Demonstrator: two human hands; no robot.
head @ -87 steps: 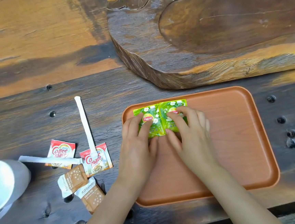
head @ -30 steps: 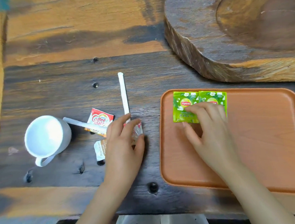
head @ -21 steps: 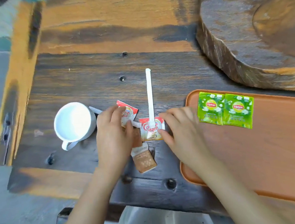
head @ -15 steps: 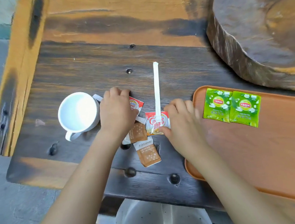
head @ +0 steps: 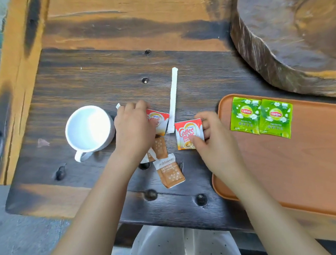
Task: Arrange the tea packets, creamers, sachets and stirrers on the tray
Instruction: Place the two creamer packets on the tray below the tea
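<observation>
Two green Lipton tea packets (head: 245, 115) (head: 276, 118) lie side by side at the far left corner of the orange tray (head: 308, 166). My right hand (head: 217, 143) pinches a red and white Coffee mate creamer (head: 187, 132) by its right edge, just left of the tray. My left hand (head: 133, 130) lies curled over the second creamer (head: 159, 120) beside the mug. A white wrapped stirrer (head: 173, 98) lies lengthwise between the creamers. Another stirrer's tip (head: 118, 106) pokes out past my left fingers. Two brown sachets (head: 171, 171) (head: 160, 148) lie near my left wrist.
A white mug (head: 89, 129) stands left of my left hand, handle toward me. A thick raw wood slab (head: 297, 34) rises behind the tray at the back right. The table's front edge (head: 108, 201) runs just below the sachets.
Both hands left the tea packets and went left to the loose items. My right hand has taken the right creamer from under the stirrer's end; my left hand has settled on the other creamer.
</observation>
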